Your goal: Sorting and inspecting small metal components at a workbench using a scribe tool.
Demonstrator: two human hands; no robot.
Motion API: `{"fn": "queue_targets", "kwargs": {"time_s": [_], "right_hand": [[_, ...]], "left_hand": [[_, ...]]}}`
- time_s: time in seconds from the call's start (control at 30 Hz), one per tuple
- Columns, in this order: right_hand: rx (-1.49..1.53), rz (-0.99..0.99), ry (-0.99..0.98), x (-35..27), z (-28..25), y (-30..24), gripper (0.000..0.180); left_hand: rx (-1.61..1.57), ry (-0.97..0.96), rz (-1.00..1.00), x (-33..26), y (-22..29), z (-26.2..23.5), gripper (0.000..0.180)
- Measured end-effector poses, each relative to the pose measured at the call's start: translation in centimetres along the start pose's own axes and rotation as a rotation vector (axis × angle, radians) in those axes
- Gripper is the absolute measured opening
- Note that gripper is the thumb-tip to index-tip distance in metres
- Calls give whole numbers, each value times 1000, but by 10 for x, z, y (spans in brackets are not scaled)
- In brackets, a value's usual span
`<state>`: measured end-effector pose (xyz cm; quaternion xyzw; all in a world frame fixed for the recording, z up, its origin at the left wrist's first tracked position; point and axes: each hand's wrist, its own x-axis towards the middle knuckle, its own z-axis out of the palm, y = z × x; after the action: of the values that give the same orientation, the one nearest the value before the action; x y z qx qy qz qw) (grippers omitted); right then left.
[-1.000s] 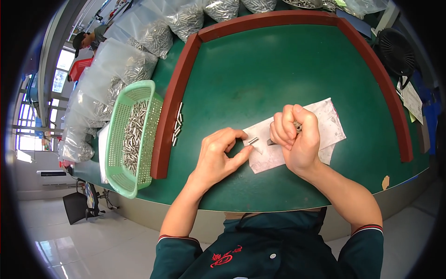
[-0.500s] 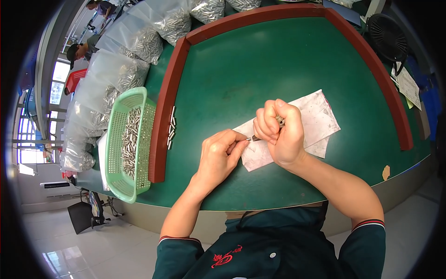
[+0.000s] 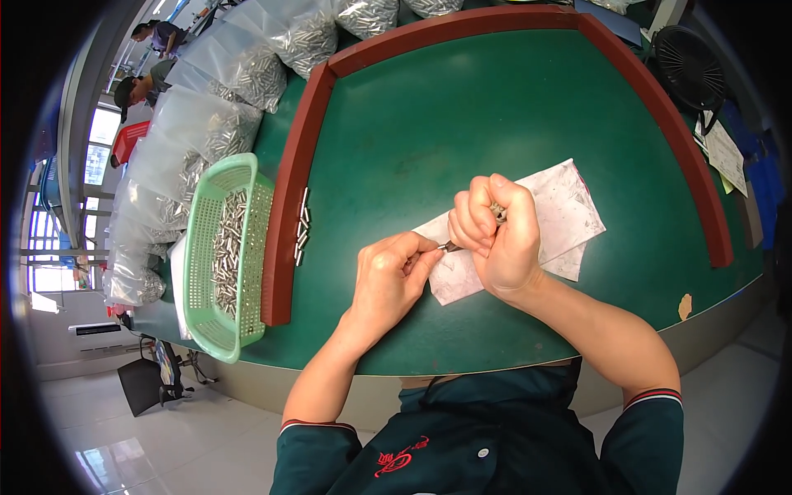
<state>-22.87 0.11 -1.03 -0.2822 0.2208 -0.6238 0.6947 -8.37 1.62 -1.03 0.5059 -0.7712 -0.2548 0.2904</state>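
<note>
Over the white sheet [image 3: 569, 216] on the green table [image 3: 462, 107], a thin metal pin [image 3: 450, 246] is pinched by the left hand [image 3: 392, 276] at nine o'clock of the fisted right hand [image 3: 495, 239], with a green basket [image 3: 223, 260] farther toward nine.

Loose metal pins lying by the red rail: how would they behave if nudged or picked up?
The pins look like slim, smooth cylinders, so they would probably roll on the green table. The red rail beside them should stop them leftward. Probably stiff, slippery and fiddly to pinch.
</note>
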Motion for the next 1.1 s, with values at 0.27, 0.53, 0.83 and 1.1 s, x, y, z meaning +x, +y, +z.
{"fn": "queue_targets", "kwargs": {"time_s": [0.27,0.53,0.83,1.1], "right_hand": [[-215,-90,-6,-1,7,4,39],[-243,-79,13,5,11,5,39],[-109,-24,-39,-5,5,2,37],[-97,-42,-32,-2,3,3,42]], "left_hand": [[-10,-23,-1,4,1,-1,9],[-18,-8,25,6,3,-2,11],[-1400,-23,-484,6,-24,-37,14],[-1505,-68,-566,6,-31,-46,22]]}}
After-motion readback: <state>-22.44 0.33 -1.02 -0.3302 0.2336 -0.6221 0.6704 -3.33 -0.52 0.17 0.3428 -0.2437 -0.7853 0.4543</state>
